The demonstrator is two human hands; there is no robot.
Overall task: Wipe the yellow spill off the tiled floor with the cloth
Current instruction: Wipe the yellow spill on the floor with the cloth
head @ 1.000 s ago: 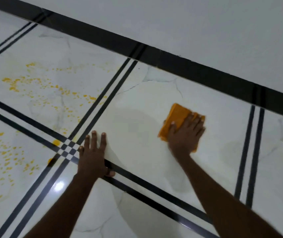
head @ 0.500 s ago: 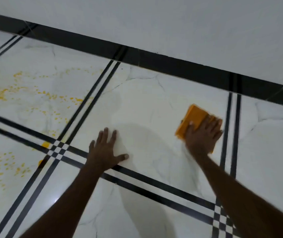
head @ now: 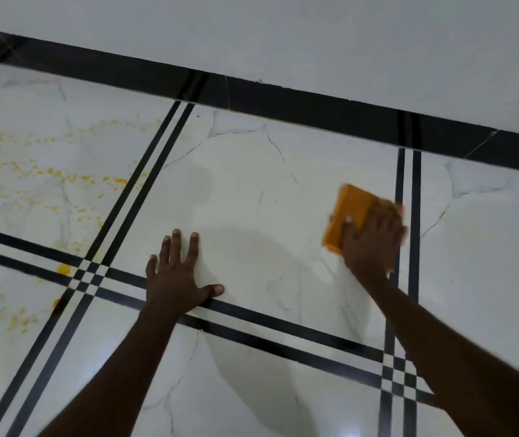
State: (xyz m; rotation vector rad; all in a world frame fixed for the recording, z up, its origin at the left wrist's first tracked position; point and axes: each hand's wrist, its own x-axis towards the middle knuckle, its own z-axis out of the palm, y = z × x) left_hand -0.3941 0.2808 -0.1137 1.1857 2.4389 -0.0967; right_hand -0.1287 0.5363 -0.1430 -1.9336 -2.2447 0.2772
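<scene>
Under the flat palm of the right hand (head: 370, 244), a folded orange cloth (head: 348, 212) lies pressed against the white tiled floor (head: 267, 190); the fingers are spread over its near half rather than curled round it, and their far edge is blurred. Just beyond those fingertips, on the side away from the other hand, runs a pair of 2 black stripes (head: 408, 197). The left hand (head: 177, 279) rests open on the same tile, well apart from the cloth, fingers splayed, thumb out toward the cloth, its heel on another pair of 2 black stripes. The yellow spill (head: 47, 178) sits far from the cloth, past the left hand on the next tiles over, as scattered drops and smears. The tile between the 2 hands shows no yellow.
</scene>
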